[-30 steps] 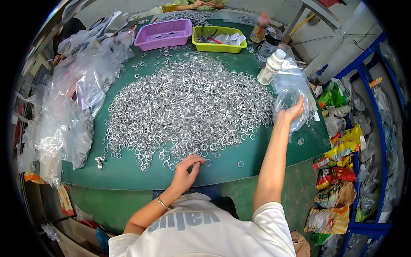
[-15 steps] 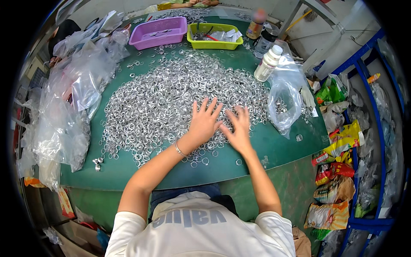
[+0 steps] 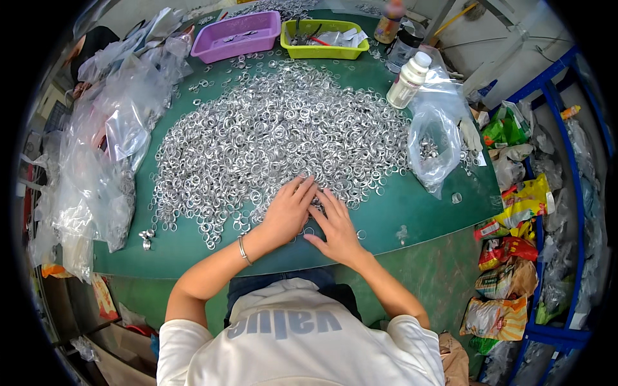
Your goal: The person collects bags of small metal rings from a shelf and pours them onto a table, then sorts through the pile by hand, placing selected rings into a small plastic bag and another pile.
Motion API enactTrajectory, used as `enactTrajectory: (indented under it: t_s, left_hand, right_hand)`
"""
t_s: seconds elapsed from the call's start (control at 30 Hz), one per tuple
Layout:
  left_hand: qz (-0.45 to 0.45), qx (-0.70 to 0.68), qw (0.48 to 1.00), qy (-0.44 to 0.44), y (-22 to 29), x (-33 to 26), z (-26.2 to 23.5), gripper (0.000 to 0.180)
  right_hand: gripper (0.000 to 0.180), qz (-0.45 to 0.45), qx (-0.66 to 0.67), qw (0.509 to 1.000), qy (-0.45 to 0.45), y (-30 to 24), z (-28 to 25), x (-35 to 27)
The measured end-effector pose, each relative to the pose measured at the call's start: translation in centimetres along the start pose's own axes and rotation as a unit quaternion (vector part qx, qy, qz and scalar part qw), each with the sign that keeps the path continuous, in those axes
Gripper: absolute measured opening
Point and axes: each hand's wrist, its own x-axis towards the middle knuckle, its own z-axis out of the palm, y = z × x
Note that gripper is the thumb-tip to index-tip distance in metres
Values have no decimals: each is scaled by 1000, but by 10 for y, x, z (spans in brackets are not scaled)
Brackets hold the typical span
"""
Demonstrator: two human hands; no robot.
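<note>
A wide heap of silver metal rings [image 3: 257, 135] covers much of the green tabletop [image 3: 444, 212]. At the heap's near edge lies my left hand [image 3: 287, 211], a bracelet [image 3: 244, 249] on its wrist. Its fingers are stretched forward over the rings, close together. My right hand [image 3: 338, 233] is just beside it, fingers extended and angled toward the left hand, with the thumb apart. Both hands touch the rings from above and hold nothing that I can see; what lies under the palms is hidden.
Clear plastic bags [image 3: 96, 174] pile up at left. A purple basin [image 3: 237, 37] and a yellow-green basin [image 3: 322, 50] with pliers stand at the back. At right are a white bottle [image 3: 407, 82], an open plastic bag [image 3: 434, 154] and a blue rack [image 3: 570, 148].
Both hands have drawn back toward me, from farther into the heap to its near edge. They are nearer together, and the left fingers are less spread.
</note>
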Motion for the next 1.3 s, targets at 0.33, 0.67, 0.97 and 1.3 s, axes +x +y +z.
enactTrajectory:
  t_s: [0.33,0.67,0.97,1.3]
  left_hand:
    - [-17,3,1000,-24,4,-45,-15,46]
    - [6,-14,1000,-13,33,5,-1,56]
    - [-40,42,998,-25,15,-29,-3,54]
    - [-87,-30,996,1,29,-27,-12,55]
  right_hand:
    - [25,-65,61,996,-10,4,-12,-26]
    - [22,82,-157,973,149,37,-26,22]
    - [25,201,389,845,306,65,-30,9]
    - [28,314,797,488,168,53,-54,10]
